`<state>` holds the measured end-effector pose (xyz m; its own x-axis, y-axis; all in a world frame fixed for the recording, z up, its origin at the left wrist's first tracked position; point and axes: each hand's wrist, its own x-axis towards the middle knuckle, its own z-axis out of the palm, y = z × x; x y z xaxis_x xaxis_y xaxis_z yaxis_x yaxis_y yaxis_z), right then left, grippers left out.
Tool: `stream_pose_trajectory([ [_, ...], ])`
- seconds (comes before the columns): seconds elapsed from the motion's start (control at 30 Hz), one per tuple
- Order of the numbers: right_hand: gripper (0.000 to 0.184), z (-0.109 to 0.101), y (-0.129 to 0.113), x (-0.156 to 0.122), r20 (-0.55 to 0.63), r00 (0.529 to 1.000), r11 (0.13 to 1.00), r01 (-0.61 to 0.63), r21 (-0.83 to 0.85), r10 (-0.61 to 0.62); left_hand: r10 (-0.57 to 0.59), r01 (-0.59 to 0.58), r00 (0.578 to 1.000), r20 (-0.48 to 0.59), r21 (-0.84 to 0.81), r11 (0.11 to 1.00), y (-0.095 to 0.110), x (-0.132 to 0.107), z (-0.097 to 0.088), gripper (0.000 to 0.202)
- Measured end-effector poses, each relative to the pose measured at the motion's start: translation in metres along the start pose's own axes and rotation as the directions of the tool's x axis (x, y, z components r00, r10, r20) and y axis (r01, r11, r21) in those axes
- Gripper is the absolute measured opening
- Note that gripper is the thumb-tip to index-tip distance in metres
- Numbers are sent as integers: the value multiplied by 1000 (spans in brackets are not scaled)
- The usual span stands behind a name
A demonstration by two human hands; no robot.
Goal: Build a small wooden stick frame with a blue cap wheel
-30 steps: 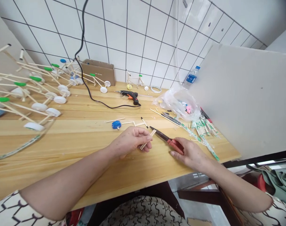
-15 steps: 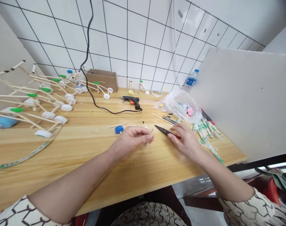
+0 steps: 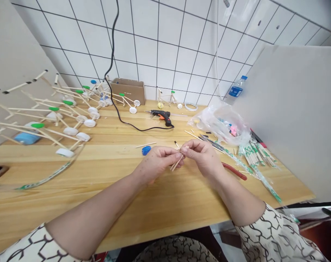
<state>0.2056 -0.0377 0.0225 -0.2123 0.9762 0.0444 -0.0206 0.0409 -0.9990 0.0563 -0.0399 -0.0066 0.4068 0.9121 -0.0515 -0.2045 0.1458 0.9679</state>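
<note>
My left hand is closed, pinching short pale wooden sticks between thumb and fingers over the middle of the table. My right hand meets it, its thumb and fingertips closed on the sticks' upper ends. How many sticks there are is hard to tell. Beside my right wrist lies a pair of pliers with a red handle, its jaws hidden by the hand. A blue bottle cap rests left of my left hand. Just behind the fingertips is a black-tipped stick.
Stick models with white wheels crowd the left. A black glue gun with its cord lies at the back, near a cardboard box. To the right are a plastic bag, wrapped sticks and a water bottle.
My right hand has let go of the pliers, now lying farther right, and come to the sticks in my left hand. The view has shifted slightly left.
</note>
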Motion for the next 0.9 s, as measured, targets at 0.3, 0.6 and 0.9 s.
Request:
stream_pose_trajectory([
  [0.3, 20, -30, 24, 13, -125, 990, 972, -33, 234, 64, -137, 138, 990, 3, -36, 990, -9, 8, -11, 24],
  [0.6, 25, -21, 25, 14, -146, 986, 963, -42, 265, 84, -180, 181, 983, -21, 67, 981, 0, 2, -2, 21],
  [0.9, 21, -14, 27, 9, -23, 999, 959, -25, 282, 33, -117, 127, 990, -84, 140, 982, 3, 1, -2, 22],
])
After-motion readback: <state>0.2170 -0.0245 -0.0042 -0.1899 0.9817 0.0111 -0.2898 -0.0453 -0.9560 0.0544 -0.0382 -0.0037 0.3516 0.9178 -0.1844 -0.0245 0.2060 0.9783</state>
